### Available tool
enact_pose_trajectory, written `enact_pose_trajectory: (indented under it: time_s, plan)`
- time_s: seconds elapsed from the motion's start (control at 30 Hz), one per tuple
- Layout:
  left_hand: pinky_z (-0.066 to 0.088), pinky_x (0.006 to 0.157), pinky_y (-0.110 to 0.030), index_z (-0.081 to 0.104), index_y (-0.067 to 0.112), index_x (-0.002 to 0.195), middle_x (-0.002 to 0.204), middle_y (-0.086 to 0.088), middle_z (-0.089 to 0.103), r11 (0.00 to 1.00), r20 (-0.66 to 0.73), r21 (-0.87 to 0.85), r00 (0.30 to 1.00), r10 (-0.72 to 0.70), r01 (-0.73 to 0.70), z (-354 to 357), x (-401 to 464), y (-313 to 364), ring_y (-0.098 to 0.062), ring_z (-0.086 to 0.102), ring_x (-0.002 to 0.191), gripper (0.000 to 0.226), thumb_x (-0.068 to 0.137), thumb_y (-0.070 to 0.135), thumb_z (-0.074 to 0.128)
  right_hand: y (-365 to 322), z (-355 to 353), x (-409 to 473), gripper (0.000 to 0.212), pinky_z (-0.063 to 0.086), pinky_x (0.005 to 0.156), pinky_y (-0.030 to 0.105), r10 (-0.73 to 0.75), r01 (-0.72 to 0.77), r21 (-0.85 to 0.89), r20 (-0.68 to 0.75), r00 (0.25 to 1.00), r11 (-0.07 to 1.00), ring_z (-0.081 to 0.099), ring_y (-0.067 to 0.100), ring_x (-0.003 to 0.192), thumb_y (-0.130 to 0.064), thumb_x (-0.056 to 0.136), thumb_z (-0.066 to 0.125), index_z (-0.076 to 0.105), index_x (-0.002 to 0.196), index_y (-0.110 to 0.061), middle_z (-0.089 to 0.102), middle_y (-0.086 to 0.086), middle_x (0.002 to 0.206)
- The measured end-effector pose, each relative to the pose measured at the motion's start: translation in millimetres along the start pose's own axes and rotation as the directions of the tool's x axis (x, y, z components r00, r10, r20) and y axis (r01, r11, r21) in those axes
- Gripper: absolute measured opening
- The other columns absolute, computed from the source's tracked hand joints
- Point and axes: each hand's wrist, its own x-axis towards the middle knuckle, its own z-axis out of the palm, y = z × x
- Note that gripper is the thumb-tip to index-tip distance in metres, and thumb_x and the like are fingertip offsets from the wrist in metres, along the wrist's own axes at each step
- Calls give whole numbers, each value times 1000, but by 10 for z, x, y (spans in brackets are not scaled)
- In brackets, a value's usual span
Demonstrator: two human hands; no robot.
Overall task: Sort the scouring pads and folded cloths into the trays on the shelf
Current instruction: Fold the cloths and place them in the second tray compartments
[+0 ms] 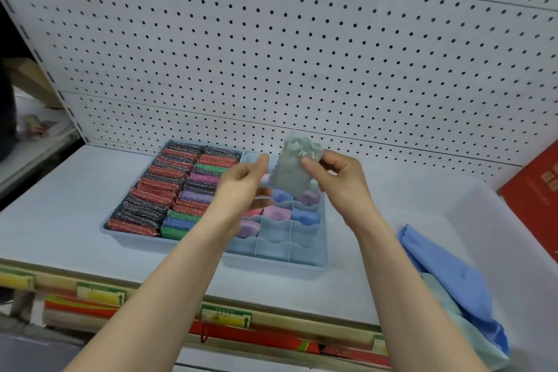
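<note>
- Two bare hands are raised over the pale blue shelf (60,220), in front of the white pegboard back wall (271,39).
- The right hand (338,178) pinches the upper edge of a crumpled pale grey-green cloth (291,169) between thumb and fingers; the cloth hangs above the divided tray.
- The left hand (241,181) is just beside the cloth with its fingers curled; whether its grip touches the cloth I cannot tell.
- The light blue plastic tray with wavy dividers (302,254) stands on the shelf under the hands; several of its compartments hold folded cloths in pink, lilac and blue (305,216), and the nearest row shows none.
- Touching its left side, a light blue open tray (105,225) is packed with two rows of glittery scouring pads in red, black, green, purple and blue (157,190).
- On the right, a white bin (483,205) holds loose blue and pale green cloths (453,281).
- A red carton (537,190) stands behind the bin.
</note>
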Motion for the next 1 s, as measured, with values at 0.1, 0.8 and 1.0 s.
enact_pose_trajectory:
  time_s: [0.1, 0.8, 1.0]
  plan:
    - [58, 77, -41, 65, 22, 111, 106, 2, 70, 973, 130, 181, 984, 119, -142, -38, -47, -7, -21, 68, 96, 58, 73, 66, 67, -6, -2, -3, 15, 37, 53, 28, 122, -128, 38, 136, 983, 991, 45, 20, 63, -23, 94, 64, 74, 85, -15, 60, 3, 68]
    - [50, 66, -36, 66, 13, 105, 80, -2, 69, 993, 226, 110, 972, -67, 43, -338, -197, -175, -16, 65, 66, 24, 93, 33, 61, 216, 392, -241, 44, 41, 58, 17, -65, 61, 26, 168, 984, 998, 54, 17, 66, 20, 84, 40, 69, 74, -12, 64, -7, 78]
    - [56, 61, -32, 67, 18, 101, 92, -1, 73, 999, 161, 17, 987, 26, -29, -437, -187, -314, -17, 70, 77, 16, 90, 6, 65, 293, 442, -348, 42, 53, 85, 37, 114, -165, 203, 242, 964, 965, 65, 20, 100, -3, 89, 46, 67, 114, -30, 70, 3, 106]
